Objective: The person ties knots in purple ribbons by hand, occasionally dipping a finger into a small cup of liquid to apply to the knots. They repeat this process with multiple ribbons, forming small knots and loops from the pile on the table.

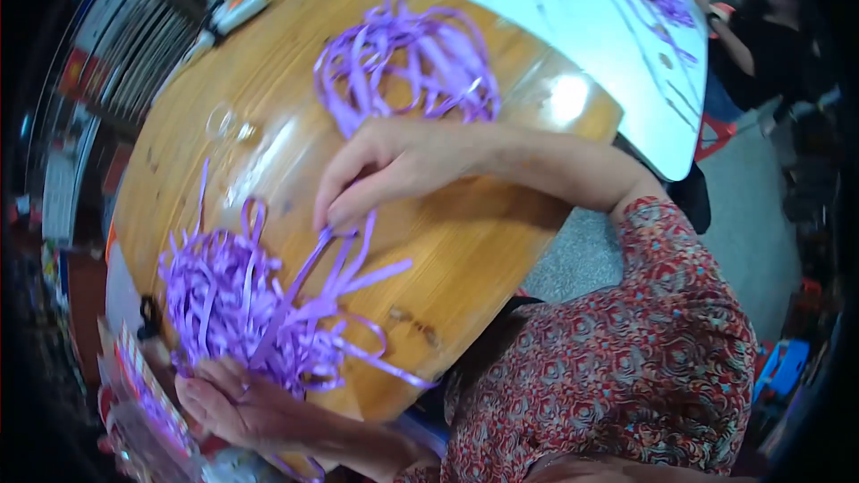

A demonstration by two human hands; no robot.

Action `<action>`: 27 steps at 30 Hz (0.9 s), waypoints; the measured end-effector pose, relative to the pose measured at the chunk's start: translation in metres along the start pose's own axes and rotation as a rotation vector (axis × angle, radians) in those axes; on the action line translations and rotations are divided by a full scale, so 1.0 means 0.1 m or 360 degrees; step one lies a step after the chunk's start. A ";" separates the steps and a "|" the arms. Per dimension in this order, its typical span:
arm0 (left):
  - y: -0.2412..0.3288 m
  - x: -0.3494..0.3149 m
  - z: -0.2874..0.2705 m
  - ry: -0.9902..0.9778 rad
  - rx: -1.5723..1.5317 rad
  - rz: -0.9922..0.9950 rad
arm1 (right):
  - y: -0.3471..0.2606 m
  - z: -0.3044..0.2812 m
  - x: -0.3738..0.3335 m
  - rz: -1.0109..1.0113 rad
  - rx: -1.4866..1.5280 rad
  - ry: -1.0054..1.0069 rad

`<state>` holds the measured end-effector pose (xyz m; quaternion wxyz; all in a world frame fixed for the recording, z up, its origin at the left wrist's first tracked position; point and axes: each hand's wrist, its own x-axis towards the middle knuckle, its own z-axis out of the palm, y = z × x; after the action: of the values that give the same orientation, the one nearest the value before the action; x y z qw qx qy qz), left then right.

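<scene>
Presently apart: my right hand point(389, 168) pinches a purple strand point(302, 273) running into the tangled pile point(219, 291) on the surface point(465, 246); left hand point(224, 402) beside it, grip unclear. Looped heap point(360, 80) lies separate; pile looks mostly unseparated.

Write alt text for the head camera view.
A person's right hand pinches a purple ribbon over a tangled ribbon pile on a wooden table; the left hand is at the pile's near edge. Another purple bundle lies farther back.
</scene>
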<state>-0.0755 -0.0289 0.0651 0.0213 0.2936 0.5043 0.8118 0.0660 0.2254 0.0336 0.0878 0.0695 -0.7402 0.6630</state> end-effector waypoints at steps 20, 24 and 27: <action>-0.22 -0.12 -0.05 -0.0323 0.1383 -0.0524 | 0.34 0.21 0.17 -0.0891 -0.0675 0.0709; -0.16 -0.12 -0.09 -0.0223 0.1538 -0.0237 | 0.37 0.14 0.21 -0.0869 -0.0685 0.0730; -0.23 -0.10 -0.15 -0.0149 0.1618 0.0085 | 0.43 0.13 0.19 -0.0830 -0.0749 0.0682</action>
<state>-0.0812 -0.0331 0.0368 -0.1225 0.3157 0.8263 0.4501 0.0373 0.2179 -0.0051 0.4185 0.0932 -0.7942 0.4306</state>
